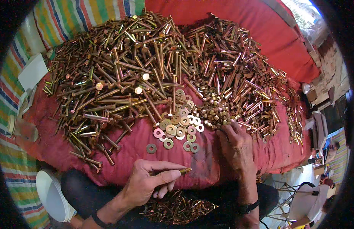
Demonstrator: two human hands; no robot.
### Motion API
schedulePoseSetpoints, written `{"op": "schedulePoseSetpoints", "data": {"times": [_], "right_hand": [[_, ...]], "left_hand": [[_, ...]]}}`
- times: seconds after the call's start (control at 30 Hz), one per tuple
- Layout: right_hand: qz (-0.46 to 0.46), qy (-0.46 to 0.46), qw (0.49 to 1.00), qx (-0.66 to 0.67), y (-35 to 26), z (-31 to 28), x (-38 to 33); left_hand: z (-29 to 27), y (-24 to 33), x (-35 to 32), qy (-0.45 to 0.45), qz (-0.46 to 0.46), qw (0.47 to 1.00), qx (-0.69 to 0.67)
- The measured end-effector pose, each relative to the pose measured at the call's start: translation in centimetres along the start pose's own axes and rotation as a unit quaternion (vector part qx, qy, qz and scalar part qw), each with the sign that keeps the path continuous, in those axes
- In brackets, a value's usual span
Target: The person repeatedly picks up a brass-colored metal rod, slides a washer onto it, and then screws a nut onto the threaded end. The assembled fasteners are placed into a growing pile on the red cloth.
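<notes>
The bare left hand pinched a slim gold-coloured metal rod, long axis pointing rightward; small brassy metal nuts lay farther off and right, touching the nearer bare right hand; its grip I couldn't tell.

Left hand pinches a gold-toned threaded piece; right hand reaches the nuts beside the washers.

"Where was it brightest?"
"The far right was washed out white; glare flecked the brass-coloured metal bolts."
"And the edges?"
"Black-rimmed; the multicoloured striped sheet curved at left."
</notes>
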State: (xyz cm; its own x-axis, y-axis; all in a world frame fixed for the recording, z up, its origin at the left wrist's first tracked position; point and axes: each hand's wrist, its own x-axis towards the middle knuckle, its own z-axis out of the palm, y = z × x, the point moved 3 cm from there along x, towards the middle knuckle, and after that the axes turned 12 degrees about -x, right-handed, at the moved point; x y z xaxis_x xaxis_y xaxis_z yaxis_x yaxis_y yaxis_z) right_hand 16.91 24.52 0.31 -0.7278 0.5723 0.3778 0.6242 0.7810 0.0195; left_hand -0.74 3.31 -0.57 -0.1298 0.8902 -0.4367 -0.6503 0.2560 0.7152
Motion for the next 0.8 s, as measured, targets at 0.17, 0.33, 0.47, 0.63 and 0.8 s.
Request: {"op": "schedulePoseSetpoints", "data": {"times": [0.17,0.33,0.47,0.63,0.8], "right_hand": [[-0.008,-0.042,0.999,-0.016,-0.5,0.1,0.1],[-0.004,-0.032,0.999,0.019,-0.4,0.3,0.4],[-0.022,-0.042,0.999,-0.006,0.0,0.4,0.0],[0.03,-0.066,0.994,0.085,-0.3,-0.1,0.2],[0.165,-0.116,0.896,0.396,-2.2,-2.8,-0.1]], "left_hand": [[-0.3,0.0,-0.1,0.006,0.006,1.0,-0.023],[-0.6,0.1,-0.1,0.008,0.023,0.999,-0.032],[-0.8,0.0,-0.2,0.019,0.019,0.999,-0.037],[-0.5,0.4,-0.3,0.013,0.023,1.0,-0.014],[-0.4,0.8,-0.1,0.016,0.045,0.999,0.015]]}}
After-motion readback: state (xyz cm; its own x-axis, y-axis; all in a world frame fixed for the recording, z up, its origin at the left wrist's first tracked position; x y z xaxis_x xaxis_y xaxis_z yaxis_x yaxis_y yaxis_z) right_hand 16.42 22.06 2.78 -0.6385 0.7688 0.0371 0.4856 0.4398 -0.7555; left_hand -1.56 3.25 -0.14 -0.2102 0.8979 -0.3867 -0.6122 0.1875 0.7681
